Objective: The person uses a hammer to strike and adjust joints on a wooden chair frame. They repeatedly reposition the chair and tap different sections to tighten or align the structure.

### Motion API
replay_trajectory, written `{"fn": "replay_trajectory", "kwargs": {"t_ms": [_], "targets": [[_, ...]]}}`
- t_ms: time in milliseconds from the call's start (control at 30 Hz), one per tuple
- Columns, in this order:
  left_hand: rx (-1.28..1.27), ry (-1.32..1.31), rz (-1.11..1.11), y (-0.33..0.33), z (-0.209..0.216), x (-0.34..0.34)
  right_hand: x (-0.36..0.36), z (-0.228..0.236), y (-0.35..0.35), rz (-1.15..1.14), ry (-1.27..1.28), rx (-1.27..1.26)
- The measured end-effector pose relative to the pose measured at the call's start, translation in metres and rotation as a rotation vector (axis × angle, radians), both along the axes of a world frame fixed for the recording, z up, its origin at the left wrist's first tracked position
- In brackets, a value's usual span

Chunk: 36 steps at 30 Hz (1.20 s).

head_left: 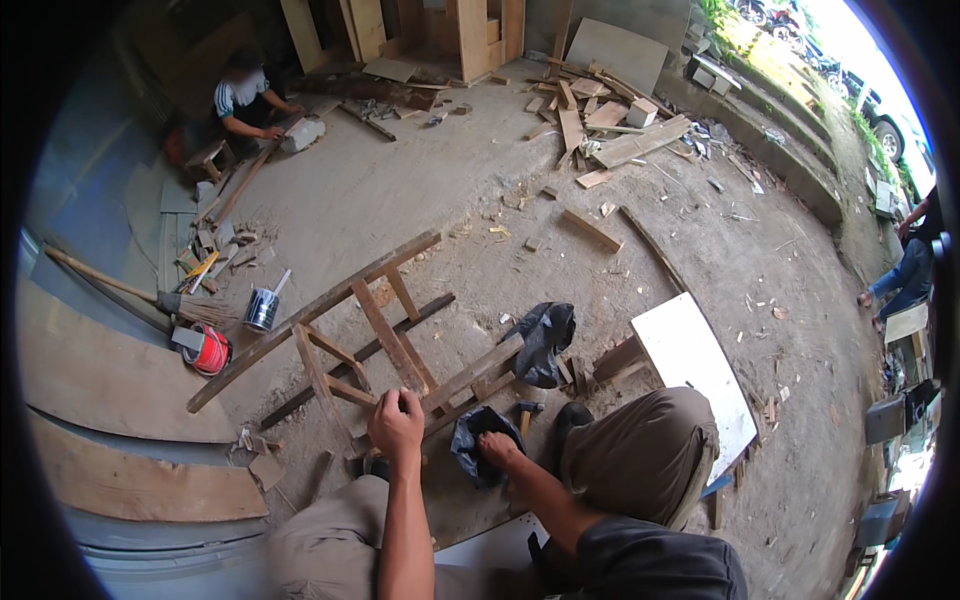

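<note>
My left hand is closed, its fingers curled together beside the near end of a wooden frame. Whatever lies inside those fingers is too small or hidden to make out. My right hand reaches down into a small black plastic bag between my knees, and the bag hides its fingertips. Just right of this bag is a hammer with a wooden handle. The frame, made of long rails with crosspieces, lies on the ground in front of me. Beyond the hammer sits another black plastic bag.
At my right stands a white-topped board. Paint cans and a broom are at the left, near curved wooden sheets. Scrap wood is piled at the back. Another person sits far left, handling wood.
</note>
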<state>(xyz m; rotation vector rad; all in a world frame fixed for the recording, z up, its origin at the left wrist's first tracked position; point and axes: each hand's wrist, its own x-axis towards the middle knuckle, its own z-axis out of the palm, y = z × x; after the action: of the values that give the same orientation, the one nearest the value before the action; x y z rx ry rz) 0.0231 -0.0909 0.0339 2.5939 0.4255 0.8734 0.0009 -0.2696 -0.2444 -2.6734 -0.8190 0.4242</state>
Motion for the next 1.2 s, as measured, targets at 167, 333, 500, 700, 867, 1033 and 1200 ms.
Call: {"fn": "replay_trajectory", "kwargs": {"t_ms": [167, 333, 500, 700, 867, 1033, 1200], "targets": [[0.007, 0.013, 0.029, 0.014, 0.0, -0.014, -0.008, 0.03, 0.014, -0.007, 0.147, -0.029], [0.011, -0.009, 0.026, 0.01, -0.002, -0.007, -0.01, 0.038, 0.002, -0.01, 0.049, -0.026], [-0.052, -0.036, -0.021, -0.005, -0.001, 0.003, 0.011, 0.015, -0.022, -0.006, 0.055, 0.045], [0.025, -0.31, -0.233, -0.022, 0.009, -0.012, 0.007, 0.07, -0.016, -0.311, 0.079, 0.545], [-0.226, 0.181, -0.6, -0.094, -0.042, -0.035, 0.028, 0.088, -0.065, -0.411, 0.705, 0.656], [0.048, 0.702, -0.594, -0.074, -0.138, -0.063, 0.023, 0.128, -0.074, -0.462, 1.193, 0.793], [0.121, 0.689, -0.67, -0.083, -0.145, -0.071, 0.019, 0.114, -0.085, -0.473, 1.359, 0.821]]}}
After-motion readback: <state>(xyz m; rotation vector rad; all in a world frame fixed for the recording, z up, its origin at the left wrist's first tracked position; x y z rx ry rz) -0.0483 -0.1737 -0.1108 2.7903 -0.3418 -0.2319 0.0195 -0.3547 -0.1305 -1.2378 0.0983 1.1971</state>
